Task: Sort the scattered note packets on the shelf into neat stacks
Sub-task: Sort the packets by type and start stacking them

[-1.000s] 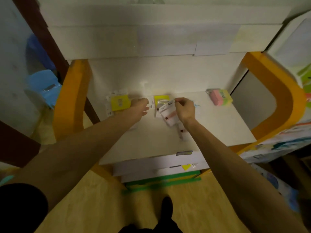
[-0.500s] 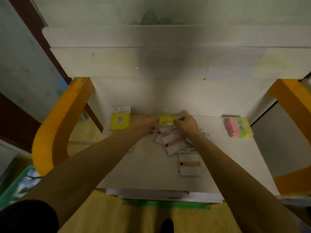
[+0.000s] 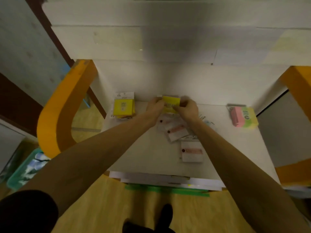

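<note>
A yellow note packet [image 3: 170, 102] is held at the back middle of the white shelf [image 3: 151, 153]. My left hand [image 3: 154, 106] grips its left edge and my right hand [image 3: 188, 109] pinches its right edge. A stack of yellow packets [image 3: 123, 106] lies at the back left. Three white packets with pink labels are scattered below my hands: one [image 3: 164, 123] partly under my wrists, one [image 3: 176, 132] tilted, one [image 3: 191, 151] lying apart nearer the front.
A pink, green and yellow block of notes [image 3: 242, 116] sits at the back right. Orange curved frame pieces [image 3: 62, 108] flank the shelf. A green bin [image 3: 25, 167] stands on the floor to the left. Lower white shelves [image 3: 165, 179] stick out at the front edge.
The view has shifted and drawn closer. Both hands have closed in on the yellow packet at the back and lifted it between them.
</note>
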